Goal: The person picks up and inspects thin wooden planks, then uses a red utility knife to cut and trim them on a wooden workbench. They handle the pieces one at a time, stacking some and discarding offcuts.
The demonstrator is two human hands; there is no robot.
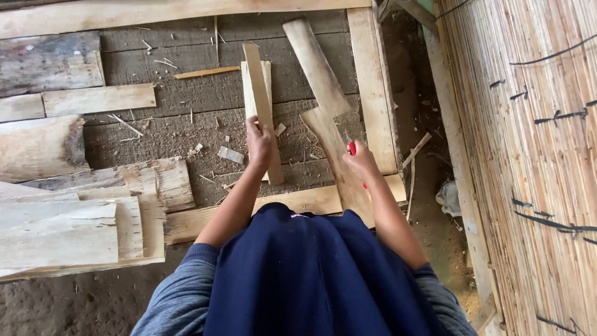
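My left hand [259, 142] grips a narrow pale wooden strip [258, 87] that lies over a second, wider strip [250, 93] on the grey plank bench [186, 106]. My right hand [359, 159] is closed around a small red-handled tool [352, 148], a pen or knife, and rests on a long shaped wooden piece [323, 99] with a narrower handle-like far end. That piece runs from the bench's far side to its near edge. Both forearms reach forward from my blue apron and grey sleeves.
Rough-sawn boards are stacked at the left [68, 218]. A pale frame rail [371, 81] borders the bench on the right and another [298, 202] at the front. A bamboo-slat wall [535, 155] stands at the right above a dirt floor [429, 186]. Chips and shavings litter the bench.
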